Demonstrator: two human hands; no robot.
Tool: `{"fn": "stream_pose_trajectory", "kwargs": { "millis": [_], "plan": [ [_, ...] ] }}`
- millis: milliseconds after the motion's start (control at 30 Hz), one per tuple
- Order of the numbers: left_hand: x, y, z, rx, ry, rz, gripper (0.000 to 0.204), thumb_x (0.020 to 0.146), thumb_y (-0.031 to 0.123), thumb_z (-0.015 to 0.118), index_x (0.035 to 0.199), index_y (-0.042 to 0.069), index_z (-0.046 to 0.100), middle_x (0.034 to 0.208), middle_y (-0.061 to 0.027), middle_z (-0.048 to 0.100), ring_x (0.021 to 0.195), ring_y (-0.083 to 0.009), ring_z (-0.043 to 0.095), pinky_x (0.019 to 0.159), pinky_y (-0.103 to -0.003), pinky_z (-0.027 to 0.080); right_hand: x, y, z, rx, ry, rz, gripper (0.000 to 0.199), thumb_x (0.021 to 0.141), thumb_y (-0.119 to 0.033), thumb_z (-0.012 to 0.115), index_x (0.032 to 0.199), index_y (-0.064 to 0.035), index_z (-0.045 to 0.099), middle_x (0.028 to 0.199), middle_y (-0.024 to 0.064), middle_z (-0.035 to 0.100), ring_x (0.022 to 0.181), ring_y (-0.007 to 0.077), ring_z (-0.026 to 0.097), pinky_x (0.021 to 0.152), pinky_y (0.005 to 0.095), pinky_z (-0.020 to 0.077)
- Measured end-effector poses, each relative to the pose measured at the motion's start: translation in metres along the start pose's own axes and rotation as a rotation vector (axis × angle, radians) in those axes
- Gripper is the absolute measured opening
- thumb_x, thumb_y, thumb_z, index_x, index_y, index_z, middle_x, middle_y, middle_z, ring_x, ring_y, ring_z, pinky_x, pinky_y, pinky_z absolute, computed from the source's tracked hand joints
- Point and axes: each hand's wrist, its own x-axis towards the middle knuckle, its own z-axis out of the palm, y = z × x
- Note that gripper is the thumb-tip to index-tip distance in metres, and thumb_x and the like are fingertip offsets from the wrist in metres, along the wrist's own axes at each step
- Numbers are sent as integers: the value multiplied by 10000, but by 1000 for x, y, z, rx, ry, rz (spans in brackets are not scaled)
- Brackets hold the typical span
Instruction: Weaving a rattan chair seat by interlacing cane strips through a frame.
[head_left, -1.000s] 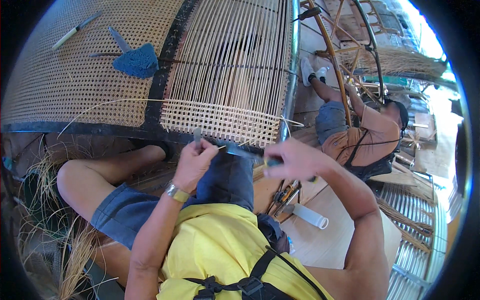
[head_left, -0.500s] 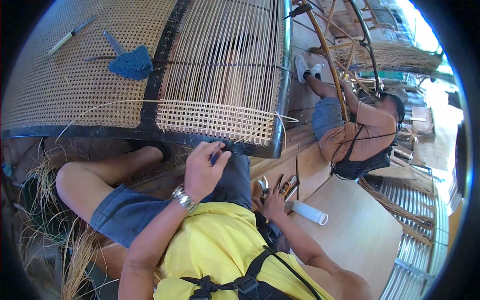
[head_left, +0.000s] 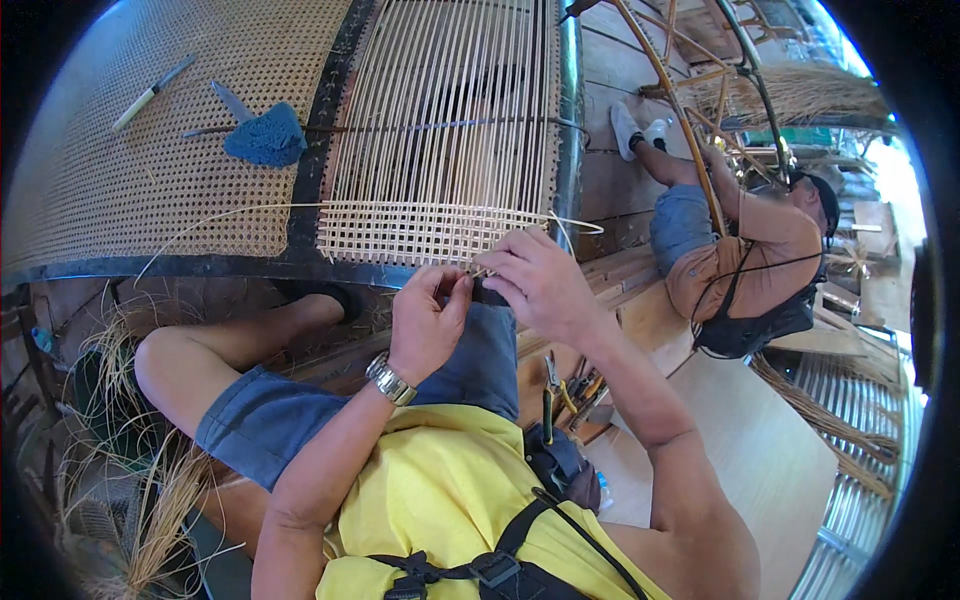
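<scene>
My left hand (head_left: 430, 318), a metal watch on its wrist, is closed in a pinch on a pale cane strand (head_left: 478, 270) at the panel's near edge. Against it, my right hand (head_left: 540, 283) has its fingers curled to the same spot; what they hold is hidden. Above both hands lies the woven cane section (head_left: 400, 232), where crosswise strands pass through long parallel strands (head_left: 440, 160). One long loose strand (head_left: 215, 213) runs out to the left, its other end past the dark right rim.
On the finished cane mesh (head_left: 230, 60) at left lie a blue sponge-like lump (head_left: 265, 137) and a pale-handled knife (head_left: 153, 92). Pliers (head_left: 550, 395) and other tools rest right of my lap. Loose cane (head_left: 150, 520) is heaped at lower left. Another person (head_left: 750, 250) sits at right.
My right hand has come up from the tools beside my lap to meet my left hand at the panel edge. My left fingers have closed together. The view has shifted slightly.
</scene>
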Motion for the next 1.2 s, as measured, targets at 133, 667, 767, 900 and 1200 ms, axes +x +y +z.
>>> {"fn": "stream_pose_trajectory", "kwargs": {
  "millis": [133, 667, 767, 900, 1200],
  "plan": [
    [5, -5, 3, -436, -99, -110, 122, 987, 144, 685, 992, 23, 693, 822, 24, 629, 724, -37, 533, 661, -237, 455, 3, 19, 4, 29, -132, -44, 156, 817, -110, 742, 964, -62, 721, 933, 71, 632, 918, 277, 631, 805, 382, 526],
    [-3, -8, -14, -274, -27, -116, 159, 970, 164, 705, 1014, 11, 718, 825, 30, 676, 716, -49, 579, 661, -237, 483, 10, 32, 4, 90, -169, -164, 92, 826, -57, 716, 874, -39, 640, 853, 90, 564, 821, 281, 600, 705, 395, 510],
    [-23, -24, -47, -273, -12, -239, 169, 964, 162, 716, 1026, 5, 716, 837, 38, 668, 739, -51, 578, 694, -230, 488, 14, 31, 3, 46, -200, -230, 104, 835, -81, 712, 873, -42, 623, 861, 84, 550, 846, 272, 597, 722, 387, 513],
    [-44, -43, -83, -237, 82, -378, 181, 974, 183, 703, 1011, 6, 719, 887, 18, 678, 813, -59, 583, 749, -247, 483, 18, 29, 4, -9, -242, -263, 111, 837, -93, 715, 875, -44, 623, 863, 80, 551, 856, 266, 600, 737, 376, 517],
    [-49, -57, -103, -369, 123, -369, 176, 970, 192, 711, 994, 17, 713, 884, 20, 680, 807, -60, 580, 764, -244, 479, 27, 13, -1, -98, -396, -235, 95, 842, -80, 697, 898, -39, 631, 895, 103, 555, 875, 281, 608, 752, 392, 518]
  ]
}}
